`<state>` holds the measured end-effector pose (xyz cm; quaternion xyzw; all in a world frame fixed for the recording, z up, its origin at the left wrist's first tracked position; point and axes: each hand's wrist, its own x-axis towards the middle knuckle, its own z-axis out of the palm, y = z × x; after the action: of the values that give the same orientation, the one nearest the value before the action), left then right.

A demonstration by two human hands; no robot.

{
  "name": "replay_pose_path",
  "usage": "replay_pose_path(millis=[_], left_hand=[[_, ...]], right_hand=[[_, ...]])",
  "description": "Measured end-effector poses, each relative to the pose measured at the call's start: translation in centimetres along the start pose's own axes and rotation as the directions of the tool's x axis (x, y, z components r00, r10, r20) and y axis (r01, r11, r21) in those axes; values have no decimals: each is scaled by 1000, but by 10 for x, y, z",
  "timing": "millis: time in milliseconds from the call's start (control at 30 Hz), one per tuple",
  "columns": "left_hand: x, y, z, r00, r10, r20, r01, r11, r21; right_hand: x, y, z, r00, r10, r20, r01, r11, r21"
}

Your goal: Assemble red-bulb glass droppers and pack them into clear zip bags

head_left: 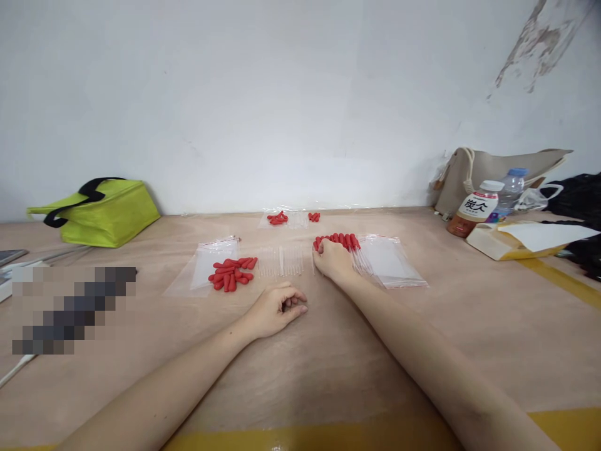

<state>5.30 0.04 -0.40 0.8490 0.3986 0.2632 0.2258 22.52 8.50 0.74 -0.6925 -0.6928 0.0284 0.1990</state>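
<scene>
My right hand (332, 258) is closed in a pinch at the left end of a row of glass droppers with red rubber bulbs (350, 241). A thin glass tube shows below its fingertips; the hand hides part of the dropper it grips. My left hand (278, 308) rests on the table nearer to me, loosely curled, thumb and fingers apart, with nothing in it. Between the hands and farther back lie several clear glass tubes (282, 262) side by side. Left of them is a pile of loose red rubber bulbs (233, 274), partly on a clear plastic bag (185, 279).
Another clear bag (394, 263) lies right of the droppers. Near the wall are more red bulbs (278, 218) on clear plastic. A lime-green bag (115, 216) stands left. At right are a drink bottle (475, 210), an opened paper packet (488, 241) and a beige bag (498, 166).
</scene>
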Motion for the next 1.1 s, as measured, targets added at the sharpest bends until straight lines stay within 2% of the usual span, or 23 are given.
replay_pose_path(millis=[400,533,633,667,733,833,900,933,1000,1100], left_hand=[[-2,3,-2,999,36,-12,-35,999,28],[-9,2,-5,996,74,-40,-71,995,69],[-12,-5,-12,984,102,-146,-76,981,176],[-12,-9,-16,972,106,-209,-56,971,233],[-9,-18,-26,934,97,-342,33,934,356],[-3,-34,-47,865,5,-503,278,828,487],[0,-44,-62,807,-87,-584,456,721,522],[0,-48,-69,780,-130,-613,524,672,524],[0,-55,-80,746,-215,-630,606,613,508],[0,-62,-88,733,-324,-598,648,598,471]], right_hand=[[5,-29,2,990,-19,137,33,994,-101],[-1,-31,-2,994,-34,106,46,993,-113],[-16,-15,-10,997,-63,39,67,990,-122],[-22,-5,-12,996,-94,10,94,987,-128],[-37,19,-16,962,-258,-93,241,957,-162],[-57,58,-17,814,-536,-223,501,843,-196],[-66,77,-17,731,-620,-284,596,783,-178],[-68,82,-17,719,-622,-309,604,780,-164],[-70,85,-16,732,-592,-336,589,798,-124],[-69,78,-13,764,-557,-325,571,819,-60]])
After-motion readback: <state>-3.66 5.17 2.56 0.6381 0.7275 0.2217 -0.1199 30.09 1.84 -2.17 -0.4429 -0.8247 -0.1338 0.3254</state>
